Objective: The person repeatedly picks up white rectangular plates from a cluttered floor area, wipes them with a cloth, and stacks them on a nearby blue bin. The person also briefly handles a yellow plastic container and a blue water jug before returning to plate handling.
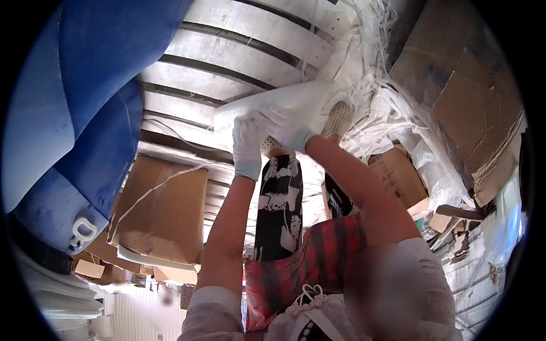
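Note:
A pale, finely ribbed sheet or sack [307, 98] is bunched in front of me, just above my shoes; its exact kind cannot be made out. My left hand [247, 145], in a white glove, has its fingers bent over the near left edge of it. Close beside, my right hand [284, 128], gloved too, is closed on the same near edge, with the fingertips partly lost against the white material. Below the hands, one perforated light shoe [270, 144] is partly covered; the other shoe [339, 116] shows to the right.
White slats [213, 48] with dark gaps run ahead. Large blue plastic containers [108, 125] stand at left, above a brown cardboard box [162, 210]. On the right lie crumpled clear plastic film [392, 119], a printed carton [398, 176] and big cardboard sheets [475, 113].

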The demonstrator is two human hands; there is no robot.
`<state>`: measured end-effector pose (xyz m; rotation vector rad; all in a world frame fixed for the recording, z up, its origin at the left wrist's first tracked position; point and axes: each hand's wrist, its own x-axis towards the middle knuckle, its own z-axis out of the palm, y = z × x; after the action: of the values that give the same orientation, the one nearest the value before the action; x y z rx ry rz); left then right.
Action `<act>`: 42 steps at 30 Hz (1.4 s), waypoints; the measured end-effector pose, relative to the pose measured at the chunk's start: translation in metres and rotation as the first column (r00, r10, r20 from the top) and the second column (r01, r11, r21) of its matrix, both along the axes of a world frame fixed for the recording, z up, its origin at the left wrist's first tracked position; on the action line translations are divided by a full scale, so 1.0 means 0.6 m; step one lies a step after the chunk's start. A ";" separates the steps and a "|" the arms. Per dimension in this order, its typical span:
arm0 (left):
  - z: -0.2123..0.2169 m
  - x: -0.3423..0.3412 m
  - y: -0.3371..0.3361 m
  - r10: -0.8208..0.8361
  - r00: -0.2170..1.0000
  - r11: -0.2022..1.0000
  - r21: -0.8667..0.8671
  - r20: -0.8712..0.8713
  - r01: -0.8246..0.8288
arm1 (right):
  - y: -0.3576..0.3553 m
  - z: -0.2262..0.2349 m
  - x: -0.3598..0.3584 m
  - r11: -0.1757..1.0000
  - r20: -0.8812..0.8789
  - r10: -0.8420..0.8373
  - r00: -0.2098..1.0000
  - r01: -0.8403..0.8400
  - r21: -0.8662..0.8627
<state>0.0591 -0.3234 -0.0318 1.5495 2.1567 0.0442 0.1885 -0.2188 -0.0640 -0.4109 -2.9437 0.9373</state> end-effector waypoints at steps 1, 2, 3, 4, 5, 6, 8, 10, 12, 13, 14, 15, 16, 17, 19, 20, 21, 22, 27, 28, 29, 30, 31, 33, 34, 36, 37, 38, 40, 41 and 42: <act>0.000 -0.008 0.006 0.038 0.998 0.999 -0.004 0.058 -0.038 | 0.017 -0.016 -0.004 0.996 -0.033 0.055 0.998 -0.053 0.070; 0.000 -0.027 0.012 0.199 0.954 0.980 -0.051 0.224 -0.192 | 0.026 -0.026 -0.007 0.997 -0.056 0.013 0.998 -0.017 -0.070; 0.006 -0.051 0.021 0.248 0.944 0.968 -0.033 0.218 -0.247 | 0.060 -0.008 -0.033 0.973 0.078 0.039 0.996 -0.020 -0.230; 0.014 -0.081 0.039 0.244 0.966 0.967 0.054 0.087 -0.250 | 0.123 0.036 -0.076 0.923 0.206 0.098 0.974 -0.011 -0.386; 0.024 -0.112 0.062 0.231 0.970 0.965 0.147 -0.070 -0.219 | 0.171 0.068 -0.112 0.850 0.324 0.173 0.930 0.025 -0.526; 0.022 -0.143 0.082 0.259 0.962 0.958 0.154 -0.089 -0.244 | 0.195 0.068 -0.139 0.838 0.432 0.165 0.886 0.105 -0.535; 0.015 -0.192 0.116 0.451 0.889 0.887 0.075 0.083 -0.456 | 0.224 0.035 -0.171 0.719 0.538 0.241 0.808 0.224 -0.658; -0.028 -0.224 0.059 0.343 0.936 0.939 -0.037 0.084 -0.341 | 0.227 0.034 -0.174 0.699 0.497 0.224 0.838 0.217 -0.681; -0.043 -0.188 -0.004 0.167 0.984 0.953 -0.263 0.053 -0.148 | 0.205 0.022 -0.148 0.782 0.487 0.062 0.871 0.261 -0.566; -0.044 -0.163 -0.040 0.073 0.996 0.934 -0.353 0.044 -0.053 | 0.193 0.010 -0.142 0.817 0.464 -0.012 0.886 0.277 -0.506; -0.045 -0.132 -0.075 -0.009 0.998 0.901 -0.433 0.055 0.032 | 0.182 -0.006 -0.135 0.907 0.596 -0.082 0.798 0.308 -0.288; -0.046 -0.106 -0.108 -0.039 0.997 0.864 -0.500 0.070 0.069 | 0.184 -0.010 -0.135 0.914 0.617 -0.078 0.783 0.304 -0.270; -0.047 -0.085 -0.138 -0.073 0.994 0.823 -0.557 0.085 0.108 | 0.184 -0.011 -0.138 0.921 0.633 -0.073 0.771 0.295 -0.253; -0.049 -0.068 -0.168 -0.083 0.991 0.778 -0.615 0.101 0.128 | 0.179 -0.011 -0.140 0.928 0.648 -0.060 0.759 0.282 -0.245; -0.039 -0.050 -0.220 -0.066 0.990 0.695 -0.706 0.123 0.134 | 0.186 -0.030 -0.129 0.886 0.599 -0.004 0.801 0.280 -0.370; -0.022 -0.041 -0.255 -0.040 0.991 0.650 -0.751 0.125 0.121 | 0.182 -0.023 -0.127 0.892 0.544 -0.044 0.838 0.278 -0.356; -0.002 -0.035 -0.285 0.004 0.993 0.610 -0.787 0.121 0.093 | 0.179 -0.021 -0.114 0.896 0.487 -0.089 0.869 0.283 -0.343; 0.019 -0.030 -0.305 0.018 0.992 0.557 -0.825 0.127 0.096 | 0.184 -0.025 -0.109 0.879 0.539 -0.013 0.843 0.266 -0.395; 0.171 -0.006 -0.378 0.321 0.947 0.360 -0.924 -0.006 -0.128 | 0.180 -0.010 0.004 0.876 0.537 -0.137 0.832 0.355 -0.326; 0.192 0.007 -0.381 0.408 0.913 0.415 -0.884 -0.031 -0.216 | 0.172 0.030 0.025 0.870 0.506 -0.174 0.845 0.373 -0.323; 0.200 0.031 -0.375 0.494 0.868 0.540 -0.766 -0.047 -0.349 | 0.165 0.085 0.039 0.869 0.463 -0.200 0.863 0.375 -0.324; 0.205 0.052 -0.365 0.552 0.834 0.650 -0.615 -0.024 -0.447 | 0.157 0.144 0.060 0.863 0.357 -0.275 0.893 0.393 -0.317; 0.202 0.062 -0.333 0.591 0.806 0.733 -0.440 0.037 -0.518 | 0.144 0.202 0.080 0.853 0.250 -0.351 0.902 0.418 -0.311; 0.211 0.079 -0.226 0.581 0.793 0.814 -0.145 0.185 -0.562 | 0.133 0.286 0.121 0.824 0.174 -0.458 0.872 0.489 -0.284; 0.228 0.087 -0.153 0.555 0.793 0.824 -0.036 0.252 -0.565 | 0.135 0.308 0.151 0.866 0.262 -0.405 0.876 0.459 -0.197; 0.237 0.087 -0.044 0.532 0.755 0.784 0.114 0.383 -0.610 | 0.158 0.379 0.156 0.828 0.519 -0.355 0.777 0.519 -0.211; 0.258 0.087 -0.003 0.471 0.795 0.819 0.144 0.384 -0.555 | 0.177 0.417 0.159 0.764 0.563 -0.344 0.752 0.572 -0.298; 0.282 0.086 0.034 0.416 0.829 0.847 0.172 0.373 -0.502 | 0.182 0.456 0.169 0.684 0.609 -0.306 0.731 0.615 -0.394; 0.287 0.059 0.071 0.174 0.942 0.934 0.255 0.285 -0.249 | 0.180 0.507 0.194 0.737 0.549 -0.277 0.789 0.541 -0.406; 0.282 0.044 0.073 0.083 0.956 0.945 0.282 0.280 -0.165 | 0.170 0.531 0.198 0.522 0.436 -0.406 0.803 0.596 -0.611; 0.276 0.029 0.061 -0.018 0.961 0.951 0.303 0.276 -0.069 | 0.163 0.567 0.195 0.472 0.552 -0.397 0.733 0.679 -0.562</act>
<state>0.0764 -0.2870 0.1338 1.5711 2.0147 0.6004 0.3052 -0.1209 0.2764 -1.5953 -2.1414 2.0483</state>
